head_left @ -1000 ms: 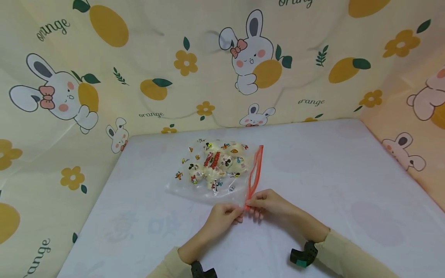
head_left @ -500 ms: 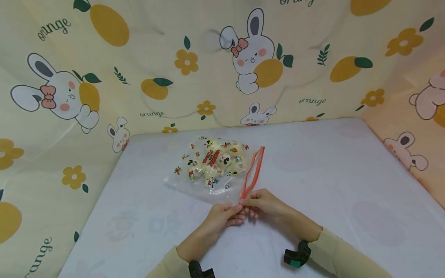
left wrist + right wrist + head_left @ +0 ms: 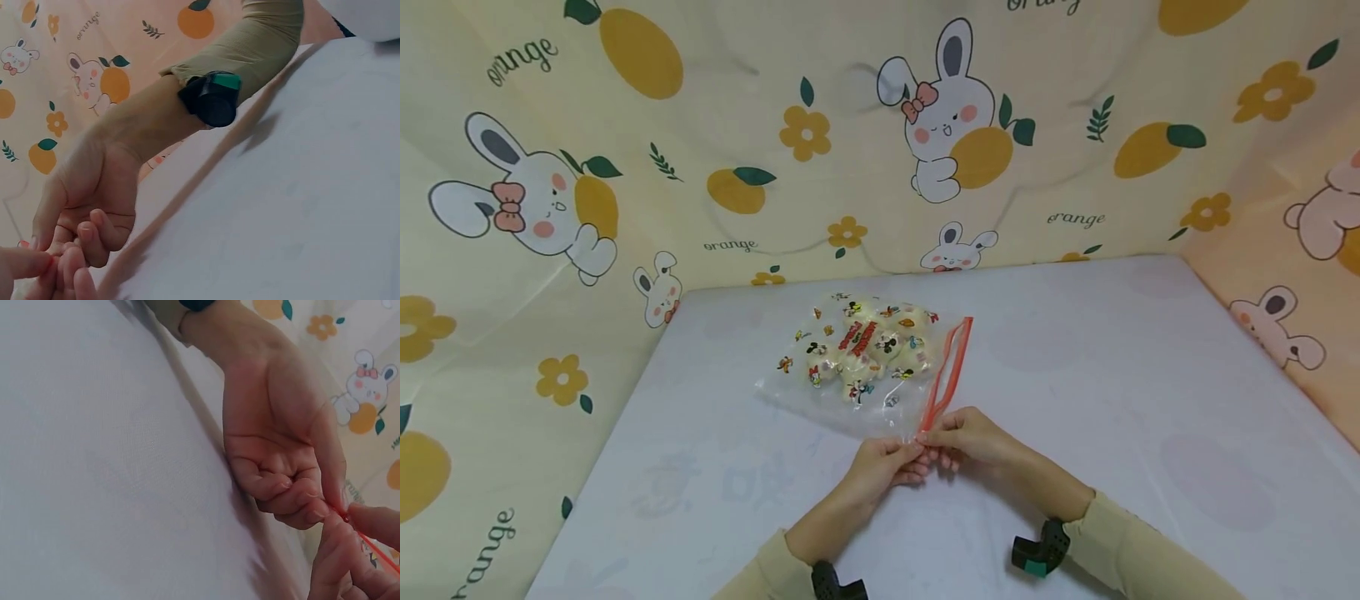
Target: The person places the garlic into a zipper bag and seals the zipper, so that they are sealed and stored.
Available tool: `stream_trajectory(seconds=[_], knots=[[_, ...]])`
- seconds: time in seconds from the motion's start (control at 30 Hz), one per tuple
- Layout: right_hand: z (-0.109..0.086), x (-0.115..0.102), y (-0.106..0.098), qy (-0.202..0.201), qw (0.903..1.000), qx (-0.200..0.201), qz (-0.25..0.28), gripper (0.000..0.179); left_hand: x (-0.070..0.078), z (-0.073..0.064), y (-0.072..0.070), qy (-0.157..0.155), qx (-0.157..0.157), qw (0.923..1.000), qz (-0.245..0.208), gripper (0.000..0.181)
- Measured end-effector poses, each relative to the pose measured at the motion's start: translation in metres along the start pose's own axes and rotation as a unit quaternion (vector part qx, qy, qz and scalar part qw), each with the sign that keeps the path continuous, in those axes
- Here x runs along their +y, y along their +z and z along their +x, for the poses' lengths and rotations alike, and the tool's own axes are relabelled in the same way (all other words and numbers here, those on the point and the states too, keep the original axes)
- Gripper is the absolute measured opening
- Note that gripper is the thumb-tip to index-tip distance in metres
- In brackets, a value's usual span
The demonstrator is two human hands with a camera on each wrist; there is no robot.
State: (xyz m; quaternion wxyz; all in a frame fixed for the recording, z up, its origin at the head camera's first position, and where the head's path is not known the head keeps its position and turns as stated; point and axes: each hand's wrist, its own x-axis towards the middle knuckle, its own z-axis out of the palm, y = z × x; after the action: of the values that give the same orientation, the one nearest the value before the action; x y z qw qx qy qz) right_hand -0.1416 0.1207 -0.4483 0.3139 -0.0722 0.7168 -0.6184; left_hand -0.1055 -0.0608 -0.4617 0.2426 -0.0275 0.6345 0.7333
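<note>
A clear plastic zip bag printed with small cartoon figures lies on the table, with several pale rounded pieces inside. Its red zip strip runs along the right side, the two edges parted in the middle. At the strip's near end, my right hand pinches the red edge between thumb and fingers. Right beside it, my left hand pinches the same corner, fingertips meeting the right hand's. In the right wrist view, the left hand grips the end of the red strip, its other fingers curled.
A white-covered table extends around the bag. Behind it and at the sides hangs a cream cloth with rabbits and oranges. A black device with a green patch sits on the right wrist, another black one on the left.
Both hands stay at the zip's near corner. The right hand has shifted slightly left with the strip's end, and the hands now touch more closely. The last half second shows almost no movement.
</note>
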Motion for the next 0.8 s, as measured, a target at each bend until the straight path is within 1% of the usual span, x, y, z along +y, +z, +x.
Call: stream_trajectory(seconds=[0.17, 0.3, 0.5, 0.7, 0.8], knots=[[-0.002, -0.002, 0.002, -0.003, 0.9999, 0.007, -0.015, 0.021, -0.001, -0.001, 0.002, 0.008, 0.006, 0.9999, 0.01, 0.032], [-0.003, -0.002, 0.006, -0.006, 0.9997, 0.017, -0.019, 0.022, -0.002, -0.001, 0.002, 0.013, 0.013, 0.9997, 0.017, 0.026], [-0.001, 0.001, 0.009, -0.003, 0.9998, 0.022, 0.004, 0.023, 0.0, -0.003, 0.003, 0.013, 0.015, 0.9997, 0.015, 0.015], [-0.002, 0.002, 0.011, 0.004, 0.9991, 0.028, 0.032, 0.026, 0.001, -0.003, 0.003, 0.007, 0.027, 0.9992, 0.028, 0.012], [-0.003, 0.0, 0.012, 0.003, 0.9989, 0.035, 0.032, 0.027, 0.001, -0.002, 0.002, 0.009, 0.028, 0.999, 0.033, 0.012]])
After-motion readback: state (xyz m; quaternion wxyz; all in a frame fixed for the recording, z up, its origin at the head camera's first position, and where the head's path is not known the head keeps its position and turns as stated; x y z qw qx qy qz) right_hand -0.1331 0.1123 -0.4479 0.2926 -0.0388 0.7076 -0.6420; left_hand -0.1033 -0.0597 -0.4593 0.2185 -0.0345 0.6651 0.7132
